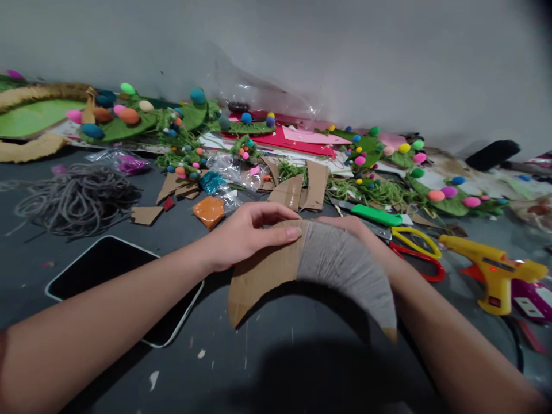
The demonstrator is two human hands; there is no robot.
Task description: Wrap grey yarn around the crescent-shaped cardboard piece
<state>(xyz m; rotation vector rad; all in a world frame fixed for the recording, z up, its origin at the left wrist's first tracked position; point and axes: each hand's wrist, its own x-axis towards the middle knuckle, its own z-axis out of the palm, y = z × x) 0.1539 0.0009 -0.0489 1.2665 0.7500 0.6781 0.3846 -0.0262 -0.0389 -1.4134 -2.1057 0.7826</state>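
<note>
"What's the left hand (pixel 252 233) gripping?"
"A cardboard crescent (pixel 265 261), partly wrapped in grey yarn (pixel 345 259); the right hand (pixel 347 224) is behind it."
"On the right?"
"Scissors (pixel 407 250) and a glue gun (pixel 494 270)."

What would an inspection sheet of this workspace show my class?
Surface: dark grey table, white scraps.
Job's things: crescent-shaped brown cardboard, partly wrapped in grey yarn.
Clutter: tangled grey yarn pile, black-screened phone, red-and-yellow-handled scissors, yellow glue gun with red light.
Hands: left hand grips the cardboard; right hand, mostly hidden, behind the wrapped part.
Cables: dark cable beside the glue gun; connection unclear.
Surroundings: pale grey wall; green pieces with coloured balls before it.
</note>
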